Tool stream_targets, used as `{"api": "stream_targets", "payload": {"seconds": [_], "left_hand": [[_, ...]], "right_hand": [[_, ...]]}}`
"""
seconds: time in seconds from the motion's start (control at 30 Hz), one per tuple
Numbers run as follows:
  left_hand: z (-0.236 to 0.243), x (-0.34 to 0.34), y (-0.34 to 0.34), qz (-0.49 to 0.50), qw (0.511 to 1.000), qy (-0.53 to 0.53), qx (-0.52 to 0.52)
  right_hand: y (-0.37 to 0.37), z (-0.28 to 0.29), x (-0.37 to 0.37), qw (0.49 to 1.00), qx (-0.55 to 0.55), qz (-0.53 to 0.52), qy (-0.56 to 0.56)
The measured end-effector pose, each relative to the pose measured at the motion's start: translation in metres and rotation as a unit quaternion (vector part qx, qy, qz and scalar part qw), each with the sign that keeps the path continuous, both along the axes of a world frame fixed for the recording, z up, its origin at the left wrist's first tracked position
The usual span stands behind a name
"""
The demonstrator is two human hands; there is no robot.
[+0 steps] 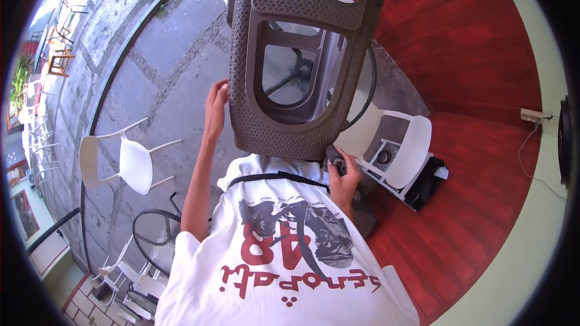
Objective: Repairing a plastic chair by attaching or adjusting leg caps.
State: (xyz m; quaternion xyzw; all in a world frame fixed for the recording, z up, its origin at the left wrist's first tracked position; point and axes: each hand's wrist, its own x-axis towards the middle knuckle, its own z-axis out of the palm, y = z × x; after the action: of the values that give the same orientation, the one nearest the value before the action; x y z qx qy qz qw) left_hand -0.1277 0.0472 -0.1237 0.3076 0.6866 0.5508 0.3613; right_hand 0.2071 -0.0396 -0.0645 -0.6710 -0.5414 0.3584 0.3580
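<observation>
A brown woven-pattern plastic chair [284, 130] fills the upper middle, with an open frame through which dark metal legs and glass show. My left hand [217, 108] is at its left side, fingertips against or just behind the edge; whether it grips is hidden. Just below the chair’s lower right corner, my right hand [344, 176] is closed on a dark grey part [332, 156] with a round opening; whether this part joins the chair is unclear. The front of my white T-shirt [278, 290] lies below.
White chairs [136, 169] stand left, right and behind; a glass table [148, 235] is lower left. A black item [423, 187] lies beside the right chair. A red surface [459, 223] meets a pale wall [544, 163] with a socket strip and cable. Stacked furniture lines the far left.
</observation>
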Motion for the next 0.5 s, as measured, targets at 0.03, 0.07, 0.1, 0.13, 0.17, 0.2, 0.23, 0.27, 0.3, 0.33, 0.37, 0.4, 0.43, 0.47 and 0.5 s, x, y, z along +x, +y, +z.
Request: {"api": "stream_targets", "payload": {"seconds": [0.03, 0.07, 0.1, 0.13, 0.17, 0.2, 0.23, 0.27, 0.3, 0.33, 0.37, 0.4, 0.43, 0.47, 0.5], "left_hand": [[-0.020, 0.003, -0.017, -0.038, 0.998, -0.044, -0.033], [-0.033, 0.005, -0.025, -0.078, 0.991, -0.090, -0.063], [-0.033, 0.009, -0.027, -0.069, 0.992, -0.089, -0.065], [-0.035, 0.018, -0.028, -0.047, 0.994, -0.090, -0.039], [-0.036, 0.024, -0.027, -0.023, 0.996, -0.089, -0.012], [-0.034, 0.030, -0.026, -0.015, 0.996, -0.089, -0.012], [-0.032, 0.034, -0.024, -0.014, 0.996, -0.083, 0.002], [-0.028, 0.037, -0.023, -0.013, 0.997, -0.077, 0.015], [-0.020, 0.038, -0.023, -0.017, 0.999, -0.052, 0.003], [-0.020, 0.039, -0.022, -0.011, 0.999, -0.052, 0.000], [-0.020, 0.040, -0.021, -0.009, 0.999, -0.051, 0.004], [-0.020, 0.040, -0.021, -0.007, 0.999, -0.050, 0.007], [-0.020, 0.039, -0.021, -0.005, 0.999, -0.046, 0.012], [-0.018, 0.041, -0.021, -0.007, 0.999, -0.048, 0.009], [-0.017, 0.043, -0.019, -0.009, 0.999, -0.051, 0.007]], "right_hand": [[0.000, 0.004, -0.008, 1.000, 0.004, 0.014, -0.009], [0.001, 0.003, -0.013, 0.999, 0.011, 0.025, -0.019], [0.002, 0.001, -0.015, 0.998, 0.017, 0.046, -0.028], [0.003, 0.004, -0.017, 0.998, 0.015, 0.055, -0.026], [0.005, 0.006, -0.020, 0.996, 0.016, 0.082, -0.026], [0.006, 0.008, -0.020, 0.994, 0.016, 0.107, -0.029], [0.009, 0.005, -0.023, 0.991, 0.020, 0.123, -0.042], [0.010, 0.006, -0.025, 0.990, 0.018, 0.130, -0.042], [0.013, 0.009, -0.029, 0.985, 0.025, 0.162, -0.047], [0.017, 0.012, -0.033, 0.979, 0.032, 0.192, -0.052], [0.019, 0.014, -0.037, 0.979, 0.029, 0.197, -0.052], [0.021, 0.016, -0.042, 0.969, 0.059, 0.233, -0.059], [0.023, 0.016, -0.048, 0.957, 0.090, 0.268, -0.065], [0.026, 0.014, -0.054, 0.957, 0.086, 0.267, -0.067], [0.028, 0.012, -0.063, 0.943, 0.105, 0.308, -0.065]]}}
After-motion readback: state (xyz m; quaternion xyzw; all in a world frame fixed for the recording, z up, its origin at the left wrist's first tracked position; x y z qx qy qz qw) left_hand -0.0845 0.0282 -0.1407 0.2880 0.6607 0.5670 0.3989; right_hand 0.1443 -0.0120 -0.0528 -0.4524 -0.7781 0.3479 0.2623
